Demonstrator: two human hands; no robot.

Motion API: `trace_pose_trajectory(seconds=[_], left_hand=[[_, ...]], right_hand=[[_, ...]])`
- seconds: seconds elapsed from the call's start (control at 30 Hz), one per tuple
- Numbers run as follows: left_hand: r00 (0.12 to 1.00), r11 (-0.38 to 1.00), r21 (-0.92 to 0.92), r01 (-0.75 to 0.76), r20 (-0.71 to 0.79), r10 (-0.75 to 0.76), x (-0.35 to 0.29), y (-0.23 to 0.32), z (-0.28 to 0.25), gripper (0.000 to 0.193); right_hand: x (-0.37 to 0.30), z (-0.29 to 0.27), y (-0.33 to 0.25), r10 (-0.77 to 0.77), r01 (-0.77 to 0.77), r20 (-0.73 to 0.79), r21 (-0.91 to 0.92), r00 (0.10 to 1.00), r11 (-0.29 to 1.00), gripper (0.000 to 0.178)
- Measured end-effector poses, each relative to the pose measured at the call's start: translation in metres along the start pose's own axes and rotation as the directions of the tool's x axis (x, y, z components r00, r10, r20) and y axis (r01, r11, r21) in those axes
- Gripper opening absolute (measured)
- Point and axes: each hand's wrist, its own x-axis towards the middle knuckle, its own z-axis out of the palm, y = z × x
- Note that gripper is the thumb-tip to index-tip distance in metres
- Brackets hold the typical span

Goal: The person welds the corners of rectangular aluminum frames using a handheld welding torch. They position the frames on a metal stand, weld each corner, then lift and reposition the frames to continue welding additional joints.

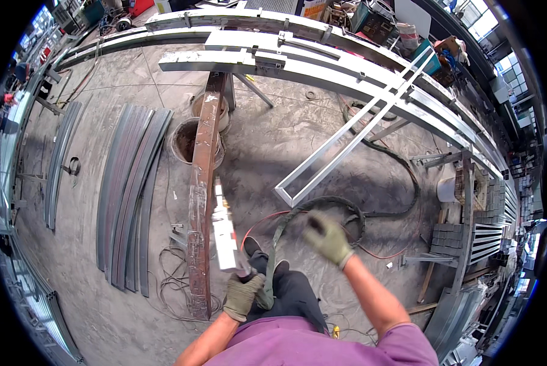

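My left hand (pixel 241 296), in a green work glove, is closed around the dark grip of a white handheld welding gun (pixel 224 235). The gun's narrow tip points away from me, alongside a rust-brown steel beam (pixel 201 207). A thick dark green hose (pixel 276 244) reaches down to my left hand from a coil on the floor. My right hand (pixel 329 239), gloved the same way, is raised over that coil and touches nothing visible; motion smears its fingers. Beyond it, a long narrow metal frame (pixel 293 196) slants toward me, its near end joined at a corner.
Long silver square tubes (pixel 322 79) lie across supports at the far side. Grey metal strips (pixel 127 189) rest on the floor at left. Buckets (pixel 184 139) stand by the brown beam. Loose cable (pixel 173 283) and a red hose (pixel 380 254) trail over the floor. Stacked tube pieces (pixel 447 238) are at right.
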Motion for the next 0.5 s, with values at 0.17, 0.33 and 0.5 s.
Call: trace_pose_trajectory(seconds=[0.17, 0.33, 0.5], left_hand=[[0.913, 0.905, 0.259, -0.337, 0.324, 0.247, -0.032, -0.072, 0.022, 0.033], [0.811, 0.841, 0.398, -0.368, 0.579, 0.081, -0.058, -0.128, 0.072, 0.037], [0.757, 0.654, 0.495, -0.572, 0.626, 0.189, -0.073, -0.115, 0.067, 0.069]], right_hand=[[-0.118, 0.063, -0.078, -0.026, -0.015, 0.187, 0.21, 0.982, 0.978, 0.073], [-0.204, 0.064, -0.029, 0.102, -0.101, -0.161, 0.015, 0.982, 0.995, 0.033], [-0.241, 0.045, 0.019, 0.392, -0.225, -0.373, 0.418, 0.841, 0.88, 0.039]])
